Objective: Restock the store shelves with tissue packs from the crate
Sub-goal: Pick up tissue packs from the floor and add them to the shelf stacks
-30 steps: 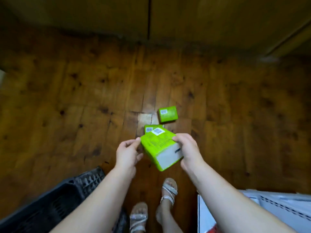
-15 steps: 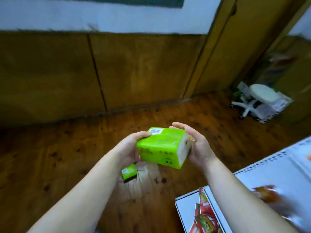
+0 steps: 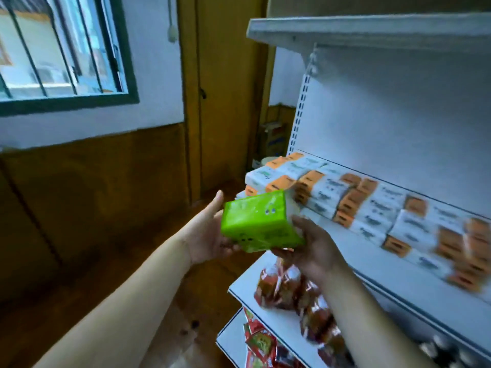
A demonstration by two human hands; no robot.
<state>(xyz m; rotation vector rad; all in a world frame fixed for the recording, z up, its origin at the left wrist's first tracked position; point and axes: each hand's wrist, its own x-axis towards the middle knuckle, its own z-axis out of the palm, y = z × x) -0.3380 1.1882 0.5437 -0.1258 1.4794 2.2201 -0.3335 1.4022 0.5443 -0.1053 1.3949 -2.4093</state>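
I am watching the bright green plastic-wrapped tissue pack [image 3: 259, 224] being held in the air just in front of the white metal shelf unit [image 3: 398, 115]. It is sitting level with the unit's middle shelf and tilting, with its pale end pointing toward the unit. The left hand [image 3: 210, 235] is cupping the end farthest from the unit, fingers curling under the pack and thumb sticking up. The right hand [image 3: 313, 248] is gripping the pack from below on the side nearest the unit, thumb lying on the near face.

On the middle shelf, orange-and-white tissue packs [image 3: 372, 205] are lying stacked in rows, blurred. One shelf lower, red snack bags [image 3: 287, 285] are lying near the front edge, partly under the right forearm. Lower again, red packets [image 3: 259, 341] are showing. Past the unit's far end a brown wooden door [image 3: 228, 102] is standing, and farther from the unit a green-framed barred window [image 3: 66, 49] is showing.
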